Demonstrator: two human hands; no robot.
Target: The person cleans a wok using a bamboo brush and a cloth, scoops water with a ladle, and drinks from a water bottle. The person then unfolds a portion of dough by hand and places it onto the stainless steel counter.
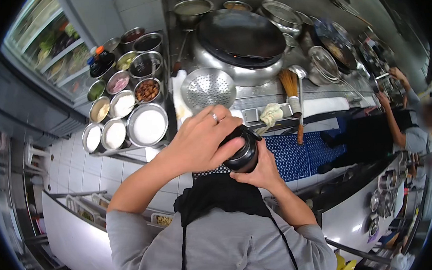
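In front of my chest I hold a black flask point(243, 159) with a dark lid that has a loop or spout at its side. My left hand point(199, 138), a ring on one finger, is closed over the top of the flask and covers much of the lid. The fingers of my right hand point(263, 170) wrap around the flask's body from the right and below. Just beyond my hands lies a round perforated strainer point(208, 89). A crumpled pale cloth point(271, 114) rests on a small metal tray right of the flask.
A black wok point(242, 34) sits on the stove ahead. Pots of seasonings, including a white powder point(147, 124), crowd the left rack. A brush point(289, 83) and a ladle point(297, 71) lie on the right. A co-worker point(398, 129) stands at the far right; steel counters point(79, 237) are behind me.
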